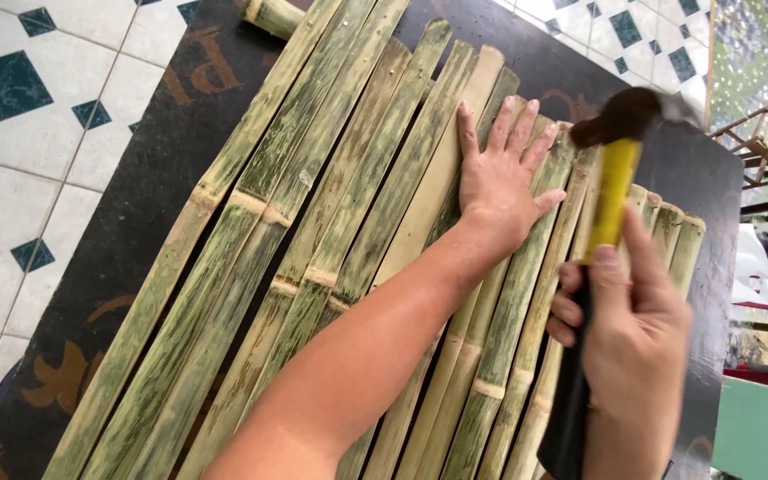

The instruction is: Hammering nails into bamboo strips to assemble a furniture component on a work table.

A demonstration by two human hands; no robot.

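Right hand [628,311] clenched round hammer [611,191] handle, thumb along yellow shaft, dark head raised above the slats' far right ends. Left hand [500,182] beyond it, flat and unclenched, palm pressing bamboo slats [331,240], fingers spread. Slats lie side by side on a dark board [148,191]. Tiled floor [20,133] further off.

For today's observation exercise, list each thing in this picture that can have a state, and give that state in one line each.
Left hand: open, flat, palm down on the bamboo slats.
Right hand: closed around the hammer's handle.
Hammer: raised, head up, above the slats' right edge.
Bamboo slats: split, lying flat side by side on the dark board.
Dark board: lying flat on the tiled floor.
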